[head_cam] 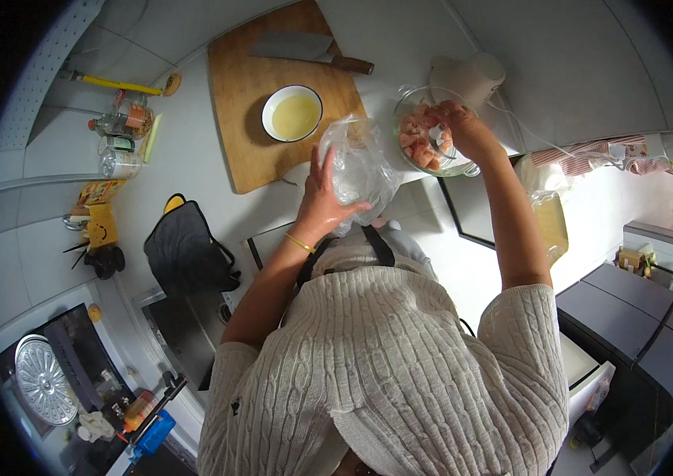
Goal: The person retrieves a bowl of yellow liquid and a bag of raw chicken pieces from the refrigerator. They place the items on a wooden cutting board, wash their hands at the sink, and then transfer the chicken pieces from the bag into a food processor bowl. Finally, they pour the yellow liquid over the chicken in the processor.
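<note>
My left hand [323,205], with a gold bangle at the wrist, holds a crumpled clear plastic bag [363,172] near the counter's front edge. Its fingers are spread along the bag's left side, and the thumb lies across the front. My right hand [461,126] reaches into the right side of a glass food-processor bowl [401,122]. Chunks of raw pink meat [414,131] lie there around a central blade [437,134]. The fingertips touch the meat at the far side; whether they grip a piece is hidden.
A cleaver [295,46] and a white bowl of pale yellow liquid [295,117] rest on a wooden cutting board [226,113]. The white motor unit [479,77] with its cord stands behind the glass bowl. At left are bottles [128,122] and a dark cloth-like item [187,250].
</note>
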The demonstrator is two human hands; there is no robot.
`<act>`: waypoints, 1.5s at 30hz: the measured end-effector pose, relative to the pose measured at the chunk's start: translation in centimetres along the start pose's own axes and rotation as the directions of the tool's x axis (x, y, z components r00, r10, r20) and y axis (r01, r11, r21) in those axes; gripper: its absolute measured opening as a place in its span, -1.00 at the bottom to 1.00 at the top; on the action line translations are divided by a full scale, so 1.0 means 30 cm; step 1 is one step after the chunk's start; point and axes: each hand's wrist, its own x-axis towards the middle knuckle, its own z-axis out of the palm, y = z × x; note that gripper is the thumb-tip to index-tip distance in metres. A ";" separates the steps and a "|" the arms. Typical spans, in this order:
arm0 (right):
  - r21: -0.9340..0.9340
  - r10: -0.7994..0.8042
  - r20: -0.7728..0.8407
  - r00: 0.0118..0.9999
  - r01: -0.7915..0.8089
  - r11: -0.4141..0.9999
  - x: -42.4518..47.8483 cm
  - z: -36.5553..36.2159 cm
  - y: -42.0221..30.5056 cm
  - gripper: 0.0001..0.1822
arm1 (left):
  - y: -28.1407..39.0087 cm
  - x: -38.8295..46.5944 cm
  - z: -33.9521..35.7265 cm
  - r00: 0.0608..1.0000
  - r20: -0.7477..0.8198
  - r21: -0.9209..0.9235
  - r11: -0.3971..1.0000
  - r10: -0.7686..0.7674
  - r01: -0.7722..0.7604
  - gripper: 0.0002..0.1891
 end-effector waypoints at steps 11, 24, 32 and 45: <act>-0.082 0.140 0.051 0.989 -0.135 0.987 -0.044 -0.053 -0.037 -0.75 | 0.071 0.006 0.103 0.948 0.255 0.400 0.913 -0.191 0.077 0.30; -0.148 0.173 0.230 0.958 -0.141 0.979 -0.037 -0.042 0.006 -0.80 | 0.010 -0.002 0.214 0.976 0.151 0.587 0.809 -0.154 0.037 -0.27; 0.129 0.099 -0.040 0.994 -0.093 0.987 -0.147 -0.254 -0.233 -0.72 | -0.043 -0.005 0.139 1.000 0.003 0.302 0.953 -0.007 0.006 -0.68; 0.635 0.134 -0.035 0.990 -0.081 0.768 -0.400 0.088 -0.607 0.10 | 0.220 -0.073 -0.058 0.961 0.160 -0.160 0.966 0.227 -0.202 -0.20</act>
